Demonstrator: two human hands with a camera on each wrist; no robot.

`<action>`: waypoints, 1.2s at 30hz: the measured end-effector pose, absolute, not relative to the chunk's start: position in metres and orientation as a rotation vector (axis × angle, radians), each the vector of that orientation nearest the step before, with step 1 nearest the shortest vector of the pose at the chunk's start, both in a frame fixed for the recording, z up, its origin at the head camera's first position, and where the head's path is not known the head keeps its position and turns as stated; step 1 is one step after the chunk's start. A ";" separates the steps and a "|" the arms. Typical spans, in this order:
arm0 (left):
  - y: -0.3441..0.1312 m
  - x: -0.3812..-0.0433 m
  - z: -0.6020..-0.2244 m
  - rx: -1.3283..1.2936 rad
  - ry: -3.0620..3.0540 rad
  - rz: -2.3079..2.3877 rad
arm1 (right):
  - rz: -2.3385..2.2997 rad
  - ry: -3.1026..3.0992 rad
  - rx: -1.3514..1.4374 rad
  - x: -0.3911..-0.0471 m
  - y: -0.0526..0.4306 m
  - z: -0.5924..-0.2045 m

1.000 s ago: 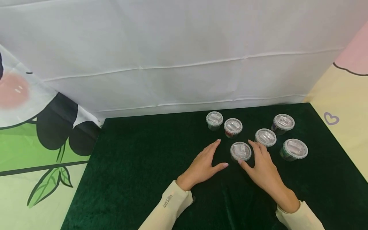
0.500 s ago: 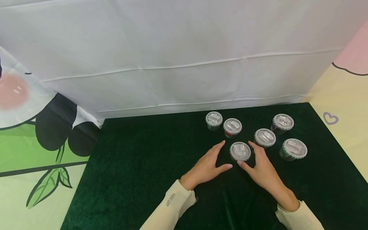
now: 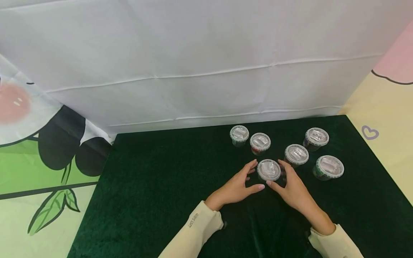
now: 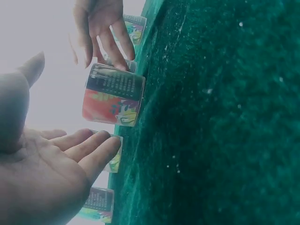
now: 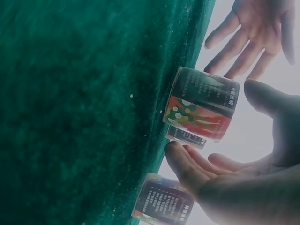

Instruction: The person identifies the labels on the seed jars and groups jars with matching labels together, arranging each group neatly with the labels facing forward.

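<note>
on green cloth (image 3: 155,186) | cup (image 3: 269,170) between left hand (image 3: 233,190), right hand (image 3: 293,190) | fingers (image 4: 100,158) relaxed, contact unclear

Soft, fairly even light fills the head view; the sheet (image 3: 193,53) behind the dark cloth (image 3: 145,186) looks grey-white, and lids (image 3: 269,169) above the cloth catch pale glints. Both wrist views are hazy, white glare washing out the space above the cloth, whose pile blurs.
</note>
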State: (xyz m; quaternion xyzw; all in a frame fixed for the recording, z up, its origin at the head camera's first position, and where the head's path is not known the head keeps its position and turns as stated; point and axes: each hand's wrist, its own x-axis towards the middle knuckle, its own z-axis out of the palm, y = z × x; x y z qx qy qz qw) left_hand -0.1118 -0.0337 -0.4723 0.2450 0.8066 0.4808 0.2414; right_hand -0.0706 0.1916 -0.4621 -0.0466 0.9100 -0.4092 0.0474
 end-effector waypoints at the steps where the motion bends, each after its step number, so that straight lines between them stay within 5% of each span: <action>1: -0.033 -0.112 -0.473 0.674 2.196 1.326 | -1.260 2.767 -0.144 -0.071 0.192 -0.463; 36: -0.057 -0.102 -0.467 0.619 2.258 1.758 | -1.599 2.436 -0.425 -0.080 0.173 -0.444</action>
